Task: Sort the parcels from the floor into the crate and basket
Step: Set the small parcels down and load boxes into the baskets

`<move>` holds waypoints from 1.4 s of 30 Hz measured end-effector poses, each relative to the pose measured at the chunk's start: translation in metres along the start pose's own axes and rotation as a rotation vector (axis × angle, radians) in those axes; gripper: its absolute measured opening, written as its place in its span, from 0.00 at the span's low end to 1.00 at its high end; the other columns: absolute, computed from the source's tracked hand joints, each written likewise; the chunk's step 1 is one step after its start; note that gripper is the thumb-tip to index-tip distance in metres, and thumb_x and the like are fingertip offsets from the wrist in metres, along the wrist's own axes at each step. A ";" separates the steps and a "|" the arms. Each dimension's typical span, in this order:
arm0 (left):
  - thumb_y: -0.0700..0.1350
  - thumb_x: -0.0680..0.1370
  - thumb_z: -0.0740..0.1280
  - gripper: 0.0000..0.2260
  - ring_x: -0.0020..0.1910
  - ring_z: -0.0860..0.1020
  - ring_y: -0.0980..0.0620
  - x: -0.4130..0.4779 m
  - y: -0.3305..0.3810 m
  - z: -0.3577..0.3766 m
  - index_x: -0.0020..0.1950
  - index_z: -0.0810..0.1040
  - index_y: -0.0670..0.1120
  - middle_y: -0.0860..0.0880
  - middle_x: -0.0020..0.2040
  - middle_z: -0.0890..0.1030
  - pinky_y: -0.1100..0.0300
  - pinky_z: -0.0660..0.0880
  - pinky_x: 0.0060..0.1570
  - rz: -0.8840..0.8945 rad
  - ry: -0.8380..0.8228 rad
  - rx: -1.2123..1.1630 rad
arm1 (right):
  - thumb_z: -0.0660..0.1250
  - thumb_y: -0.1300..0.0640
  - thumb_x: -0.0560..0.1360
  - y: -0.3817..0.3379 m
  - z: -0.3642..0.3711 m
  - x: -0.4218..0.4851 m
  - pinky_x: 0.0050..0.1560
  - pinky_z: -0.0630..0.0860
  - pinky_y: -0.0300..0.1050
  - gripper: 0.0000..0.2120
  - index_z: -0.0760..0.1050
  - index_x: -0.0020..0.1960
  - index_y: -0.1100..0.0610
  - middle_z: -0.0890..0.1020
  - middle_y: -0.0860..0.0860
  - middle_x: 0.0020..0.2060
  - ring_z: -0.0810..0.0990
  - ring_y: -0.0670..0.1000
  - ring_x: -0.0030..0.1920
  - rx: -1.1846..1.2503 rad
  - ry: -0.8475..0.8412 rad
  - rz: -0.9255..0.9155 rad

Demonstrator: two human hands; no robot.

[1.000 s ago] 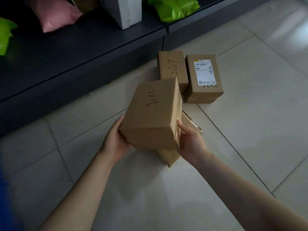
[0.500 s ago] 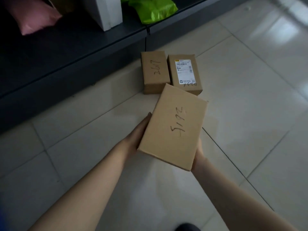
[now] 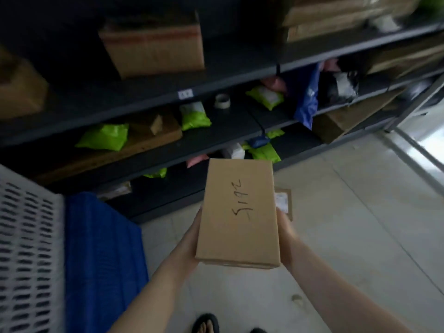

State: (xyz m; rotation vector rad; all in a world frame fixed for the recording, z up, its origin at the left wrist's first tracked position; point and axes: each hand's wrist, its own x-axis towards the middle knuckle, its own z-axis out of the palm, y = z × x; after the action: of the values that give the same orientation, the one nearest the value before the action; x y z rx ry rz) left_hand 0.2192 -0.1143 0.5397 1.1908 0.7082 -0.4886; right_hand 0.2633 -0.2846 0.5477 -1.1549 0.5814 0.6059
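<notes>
Brown cardboard box (image 3: 237, 212) now up off the floor, flat, left hand (image 3: 195, 228) and right hand (image 3: 283, 236) clamped on its long sides. View has swung: blue plastic crate (image 3: 101, 248), white slotted basket (image 3: 26, 236) at 8-9 o'clock. Drop-off likely next; labelled parcel (image 3: 283, 200) still on the floor
</notes>
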 end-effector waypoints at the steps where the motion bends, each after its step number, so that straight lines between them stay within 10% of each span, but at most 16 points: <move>1: 0.51 0.82 0.58 0.19 0.29 0.74 0.52 -0.030 0.019 -0.007 0.67 0.72 0.41 0.46 0.46 0.80 0.65 0.71 0.27 0.034 0.033 -0.030 | 0.55 0.59 0.80 -0.019 0.022 -0.029 0.22 0.73 0.36 0.16 0.74 0.36 0.60 0.79 0.53 0.22 0.78 0.49 0.21 -0.004 -0.023 -0.005; 14: 0.56 0.80 0.59 0.15 0.33 0.80 0.56 -0.349 0.082 -0.178 0.42 0.78 0.48 0.52 0.32 0.83 0.61 0.72 0.37 0.554 0.293 -0.217 | 0.53 0.57 0.82 -0.006 0.271 -0.284 0.20 0.74 0.35 0.17 0.72 0.37 0.58 0.80 0.50 0.22 0.78 0.49 0.20 -0.171 -0.502 -0.049; 25: 0.73 0.69 0.63 0.26 0.60 0.76 0.44 -0.520 -0.015 -0.445 0.52 0.84 0.55 0.47 0.60 0.80 0.48 0.70 0.63 0.636 0.381 -0.255 | 0.57 0.56 0.82 0.195 0.473 -0.403 0.18 0.70 0.33 0.16 0.70 0.36 0.57 0.77 0.49 0.18 0.75 0.46 0.17 -0.295 -0.595 -0.028; 36: 0.56 0.79 0.59 0.22 0.30 0.81 0.54 -0.533 -0.038 -0.671 0.31 0.84 0.52 0.51 0.33 0.83 0.55 0.71 0.40 0.618 0.513 -0.445 | 0.53 0.55 0.83 0.362 0.671 -0.371 0.21 0.73 0.36 0.17 0.72 0.38 0.57 0.79 0.49 0.21 0.78 0.47 0.21 -0.413 -0.730 0.103; 42: 0.58 0.76 0.66 0.18 0.45 0.82 0.44 -0.461 -0.002 -0.806 0.56 0.81 0.45 0.42 0.49 0.85 0.46 0.75 0.55 0.487 0.673 -0.608 | 0.51 0.41 0.81 0.400 0.780 -0.302 0.34 0.78 0.44 0.28 0.84 0.40 0.54 0.85 0.52 0.33 0.84 0.51 0.33 -0.302 -0.765 0.206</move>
State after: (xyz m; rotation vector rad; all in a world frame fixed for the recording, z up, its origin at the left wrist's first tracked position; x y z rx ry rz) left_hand -0.2921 0.6419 0.7090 0.8830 1.0012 0.5408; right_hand -0.1454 0.5280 0.7292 -1.0402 -0.0569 1.2657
